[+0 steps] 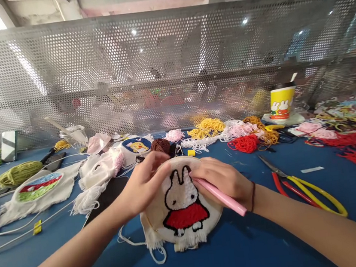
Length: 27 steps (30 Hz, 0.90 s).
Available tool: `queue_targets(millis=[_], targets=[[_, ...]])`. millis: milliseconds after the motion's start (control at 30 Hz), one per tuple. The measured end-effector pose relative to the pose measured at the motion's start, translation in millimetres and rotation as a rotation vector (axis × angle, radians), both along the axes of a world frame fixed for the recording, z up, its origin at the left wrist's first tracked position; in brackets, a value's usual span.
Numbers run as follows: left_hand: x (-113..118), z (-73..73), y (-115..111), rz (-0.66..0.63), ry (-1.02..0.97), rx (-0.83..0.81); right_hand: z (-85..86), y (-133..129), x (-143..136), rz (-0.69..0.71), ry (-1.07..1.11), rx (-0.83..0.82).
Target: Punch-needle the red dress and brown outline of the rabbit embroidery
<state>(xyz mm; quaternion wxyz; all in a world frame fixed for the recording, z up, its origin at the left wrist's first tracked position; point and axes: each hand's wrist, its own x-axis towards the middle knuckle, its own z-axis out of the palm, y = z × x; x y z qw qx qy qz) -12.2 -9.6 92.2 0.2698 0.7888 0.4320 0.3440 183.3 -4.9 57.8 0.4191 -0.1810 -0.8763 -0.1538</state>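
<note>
A round embroidery hoop [154, 216] with cream cloth is tilted up in front of me. On it is a white rabbit in a red dress [188, 216], worked in raised yarn with black outlines. My left hand [145, 181] grips the hoop's upper left rim, thumb over the cloth and fingers partly hidden behind. My right hand [225, 177] is closed round a pink punch needle [221, 196], its tip end at the rabbit's right ear and hidden by the fingers. White yarn [159, 257] trails from the hoop's lower left.
Scissors with red and yellow handles [315, 190] lie open at right. Red yarn [244, 143], yellow yarn [208, 127] and other skeins line the back. A yellow cup [280, 102] stands back right. Finished embroidery [40, 187], cables and a phone [9, 145] lie left. A perforated metal screen [168, 56] rises behind.
</note>
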Motion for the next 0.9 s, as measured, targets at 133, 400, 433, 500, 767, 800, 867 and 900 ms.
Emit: queue_targets(millis=[133, 400, 433, 500, 767, 800, 867, 900], targets=[[-23, -32.5, -23, 0.000, -0.012, -0.210, -3.1, -5, 2, 0.058, 0.009, -0.077], [-10, -64.6, -49, 0.011, -0.203, -0.448, -27.7, -29, 3, -0.114, 0.114, -0.287], [-8, -67.3, -50, 0.029, -0.207, -0.437, -30.1, -30, 2, -0.112, 0.131, -0.272], [-7, -72.0, -52, 0.057, -0.203, -0.398, -33.1, -32, 2, -0.088, 0.157, -0.263], [-11, -76.8, -51, 0.024, -0.166, -0.318, -37.8, -42, 10, 0.059, 0.362, -0.390], [-11, -76.9, -51, 0.024, -0.162, -0.311, -38.3, -43, 10, 0.090, 0.379, -0.411], [-10, -76.6, -51, 0.021, -0.159, -0.310, -38.0, -44, 11, 0.157, 0.413, -0.441], [-9, -76.3, -52, 0.025, -0.161, -0.313, -37.4, -44, 11, 0.193, 0.433, -0.449]])
